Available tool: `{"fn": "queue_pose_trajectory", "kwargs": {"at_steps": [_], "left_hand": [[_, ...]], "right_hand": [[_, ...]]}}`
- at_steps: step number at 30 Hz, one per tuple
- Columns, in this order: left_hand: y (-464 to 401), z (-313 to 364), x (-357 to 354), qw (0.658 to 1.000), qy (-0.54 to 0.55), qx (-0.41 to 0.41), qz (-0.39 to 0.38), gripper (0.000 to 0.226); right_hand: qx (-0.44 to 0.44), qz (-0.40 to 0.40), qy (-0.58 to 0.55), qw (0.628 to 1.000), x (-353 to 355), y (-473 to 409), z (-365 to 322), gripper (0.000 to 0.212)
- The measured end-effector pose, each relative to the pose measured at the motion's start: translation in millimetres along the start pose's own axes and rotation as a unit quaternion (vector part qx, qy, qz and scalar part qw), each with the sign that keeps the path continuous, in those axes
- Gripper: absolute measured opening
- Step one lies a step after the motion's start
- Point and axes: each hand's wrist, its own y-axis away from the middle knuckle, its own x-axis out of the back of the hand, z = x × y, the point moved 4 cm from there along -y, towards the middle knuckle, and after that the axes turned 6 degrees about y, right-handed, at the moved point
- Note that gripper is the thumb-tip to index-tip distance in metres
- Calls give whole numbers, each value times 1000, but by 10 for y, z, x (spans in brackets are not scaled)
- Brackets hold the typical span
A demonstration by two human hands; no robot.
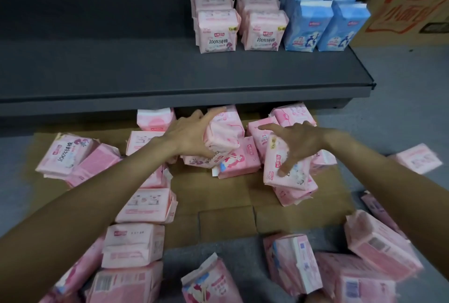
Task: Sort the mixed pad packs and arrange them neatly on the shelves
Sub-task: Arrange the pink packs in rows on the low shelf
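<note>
Hands (192,136) (297,143) — each on pink pack (224,130)

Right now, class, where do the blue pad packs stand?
In the head view, the blue pad packs stand at the right end of the dark shelf, beside the pink packs.

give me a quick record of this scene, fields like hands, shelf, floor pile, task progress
left hand: left hand grips a pink pack in the pile
right hand: right hand grips another pink pack
shelf: dark shelf holds two rows of pink packs beside two rows of blue packs, at its right end
floor pile: loose pink packs scattered on flattened cardboard
task progress: partly done; most packs not yet shelved
</note>
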Motion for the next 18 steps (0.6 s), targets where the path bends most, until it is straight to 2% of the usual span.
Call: {"fn": "queue_pose_trajectory", "kwargs": {"at_steps": [3, 5, 8, 11, 13, 15, 18], "left_hand": [[84, 11, 205, 997, -71, -18, -7, 96], [141, -11, 450, 995, -101, -19, 0, 86], [252, -124, 907, 992, -117, -3, 38, 75], [273, -255, 1223, 991, -108, 0, 74, 70], [219, -359, 1440, 991, -55, 9, 119, 72], [100, -420, 1574, 983, 70, 33, 166, 73], [-221, -423, 1484, 935, 289, 52, 200, 72]], "right_hand": [[-3, 94, 6, 996, 97, 128, 92, 96], [4, 143, -29, 989, 252, 242, 96, 85], [21, 201, -82, 976, 612, 378, -1, 72], [18, 273, -130, 953, 948, 374, -45, 69], [-6, 332, -158, 930, 1181, 313, -11, 68], [-44, 391, -197, 898, 1364, 230, 109, 66], [-89, 452, -269, 846, 1506, 47, 350, 73]]}}
